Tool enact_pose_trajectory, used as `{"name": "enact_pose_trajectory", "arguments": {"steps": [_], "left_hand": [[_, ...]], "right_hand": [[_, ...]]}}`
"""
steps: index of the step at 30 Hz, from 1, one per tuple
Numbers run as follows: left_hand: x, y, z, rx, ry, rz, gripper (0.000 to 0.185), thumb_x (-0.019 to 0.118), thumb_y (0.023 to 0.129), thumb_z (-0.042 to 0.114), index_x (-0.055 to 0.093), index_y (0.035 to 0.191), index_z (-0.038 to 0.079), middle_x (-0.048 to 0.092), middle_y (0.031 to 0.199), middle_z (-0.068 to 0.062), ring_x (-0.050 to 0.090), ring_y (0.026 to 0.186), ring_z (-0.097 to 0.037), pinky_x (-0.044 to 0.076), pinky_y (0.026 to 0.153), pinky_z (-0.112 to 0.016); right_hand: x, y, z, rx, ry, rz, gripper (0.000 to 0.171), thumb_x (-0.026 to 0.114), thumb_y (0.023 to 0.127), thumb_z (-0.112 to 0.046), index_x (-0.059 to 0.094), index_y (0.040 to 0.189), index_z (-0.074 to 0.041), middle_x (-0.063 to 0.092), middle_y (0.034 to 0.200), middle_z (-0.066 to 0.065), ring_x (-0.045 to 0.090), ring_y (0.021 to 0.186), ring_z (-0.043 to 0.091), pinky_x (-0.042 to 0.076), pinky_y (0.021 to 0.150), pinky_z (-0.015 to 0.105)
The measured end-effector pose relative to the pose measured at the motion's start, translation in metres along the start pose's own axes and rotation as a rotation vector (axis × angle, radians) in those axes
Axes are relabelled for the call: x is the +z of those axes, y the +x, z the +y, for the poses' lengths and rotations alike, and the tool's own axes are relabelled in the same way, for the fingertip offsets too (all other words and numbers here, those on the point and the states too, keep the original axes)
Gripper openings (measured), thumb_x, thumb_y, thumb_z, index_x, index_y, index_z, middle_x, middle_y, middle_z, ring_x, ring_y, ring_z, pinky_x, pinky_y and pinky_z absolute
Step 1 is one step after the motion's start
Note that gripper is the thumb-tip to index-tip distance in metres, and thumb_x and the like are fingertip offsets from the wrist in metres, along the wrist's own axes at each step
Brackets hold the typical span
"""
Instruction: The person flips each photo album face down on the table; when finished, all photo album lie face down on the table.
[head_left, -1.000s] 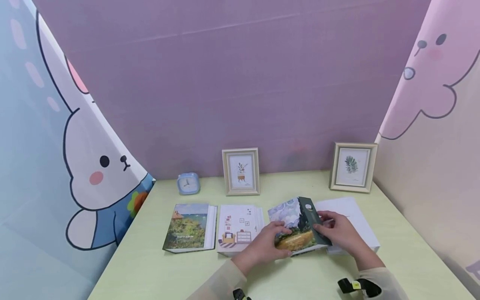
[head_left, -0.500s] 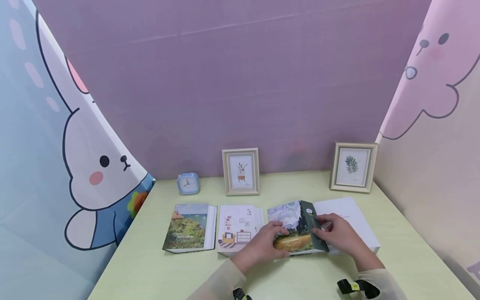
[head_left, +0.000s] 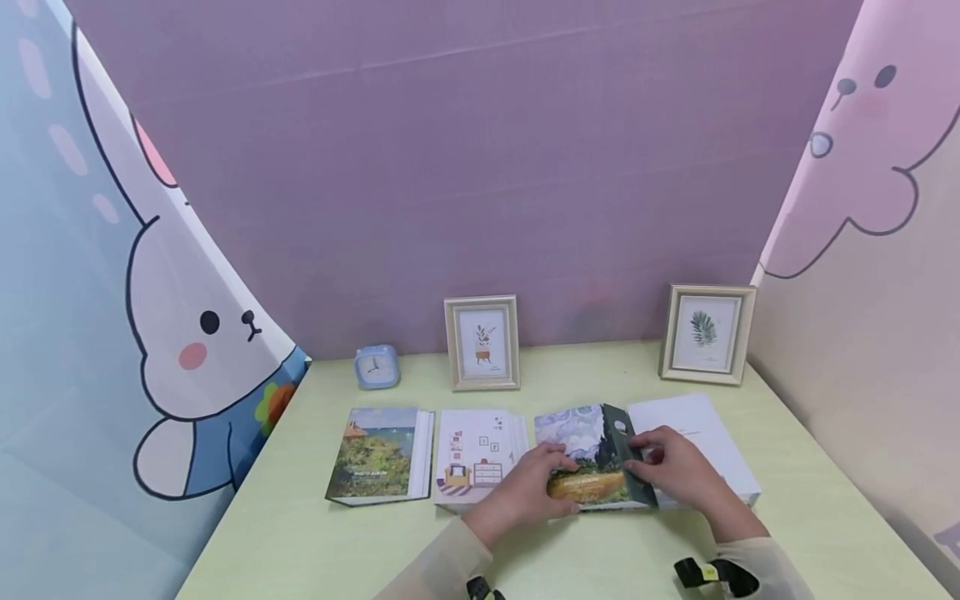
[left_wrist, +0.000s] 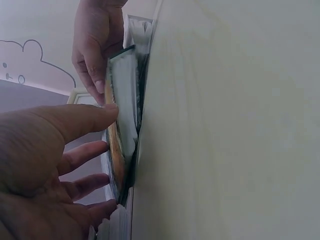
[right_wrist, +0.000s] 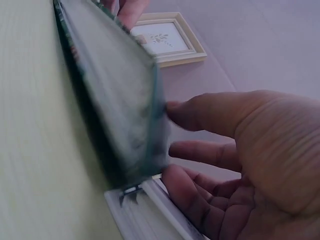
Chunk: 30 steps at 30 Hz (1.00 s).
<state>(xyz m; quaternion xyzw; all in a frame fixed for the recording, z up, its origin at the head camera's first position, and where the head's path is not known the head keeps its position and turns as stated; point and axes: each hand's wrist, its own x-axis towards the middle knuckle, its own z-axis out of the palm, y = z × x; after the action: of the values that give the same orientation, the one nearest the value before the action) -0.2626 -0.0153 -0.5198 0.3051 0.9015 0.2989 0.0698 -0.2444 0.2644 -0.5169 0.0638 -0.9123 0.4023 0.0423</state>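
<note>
A photo album with a painted landscape cover and dark green spine lies third from the left on the table, its spine side raised. My left hand rests its fingertips on the cover's left part, thumb at the near edge. In the left wrist view those fingers are spread and fairly straight. My right hand touches the green spine with thumb and fingertips. The right wrist view shows its thumb and index fingertip against the spine, the other fingers bent close over a white album.
Left of my hands lie a white album with a room drawing and a seaside photo album. Along the back stand a blue clock, a plant picture frame and a leaf picture frame. Printed cloth walls enclose the table.
The painted album has come down flatter and turned straighter, its spine side lowered by my right hand. My left hand has barely moved. The other albums, clock and frames stay put.
</note>
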Motion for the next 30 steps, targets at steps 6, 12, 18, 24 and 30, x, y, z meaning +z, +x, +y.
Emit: {"name": "enact_pose_trajectory", "arguments": {"steps": [6,12,18,24,30], "left_hand": [[-0.0014,-0.0009,0.0013,0.025,0.029,-0.001,0.055,0.089,0.084,0.031,0.067,0.133,0.020,0.048,0.156,-0.003,0.047,0.143,-0.029,0.039,0.120,-0.045],[-0.0015,-0.0010,0.0020,0.039,0.046,0.003,0.056,0.088,0.084,0.031,0.067,0.134,0.019,0.050,0.155,-0.004,0.049,0.142,-0.028,0.040,0.120,-0.044],[-0.0026,-0.0021,0.0036,0.028,0.025,0.004,0.053,0.088,0.085,0.029,0.067,0.133,0.020,0.049,0.156,-0.004,0.048,0.142,-0.029,0.040,0.120,-0.047],[-0.0057,-0.0042,0.0003,-0.007,-0.058,0.011,0.050,0.086,0.088,0.027,0.066,0.134,0.024,0.049,0.157,-0.003,0.046,0.144,-0.029,0.038,0.121,-0.050],[-0.0096,-0.0060,-0.0039,0.015,-0.086,0.040,0.048,0.083,0.090,0.026,0.065,0.134,0.025,0.052,0.154,-0.002,0.049,0.141,-0.026,0.040,0.120,-0.047]], "right_hand": [[-0.0001,-0.0020,-0.0044,-0.009,-0.006,-0.018,0.037,0.088,0.084,-0.016,0.075,0.116,-0.002,0.065,0.104,0.007,0.062,0.085,0.016,0.054,0.070,0.034],[-0.0007,-0.0028,-0.0059,-0.010,-0.003,-0.019,0.032,0.087,0.084,-0.015,0.076,0.111,-0.003,0.065,0.102,0.005,0.062,0.086,0.016,0.054,0.071,0.033],[-0.0010,-0.0024,-0.0051,-0.021,-0.011,-0.022,0.025,0.087,0.085,-0.015,0.078,0.106,-0.006,0.066,0.100,0.002,0.063,0.086,0.016,0.055,0.071,0.033],[0.0012,-0.0006,-0.0039,-0.021,-0.010,-0.015,0.023,0.085,0.087,-0.015,0.078,0.107,-0.007,0.067,0.099,0.001,0.063,0.085,0.014,0.056,0.071,0.030],[0.0032,-0.0017,-0.0084,-0.016,0.020,-0.004,0.020,0.083,0.089,-0.013,0.077,0.106,-0.006,0.067,0.097,0.001,0.062,0.083,0.016,0.054,0.067,0.029]]}}
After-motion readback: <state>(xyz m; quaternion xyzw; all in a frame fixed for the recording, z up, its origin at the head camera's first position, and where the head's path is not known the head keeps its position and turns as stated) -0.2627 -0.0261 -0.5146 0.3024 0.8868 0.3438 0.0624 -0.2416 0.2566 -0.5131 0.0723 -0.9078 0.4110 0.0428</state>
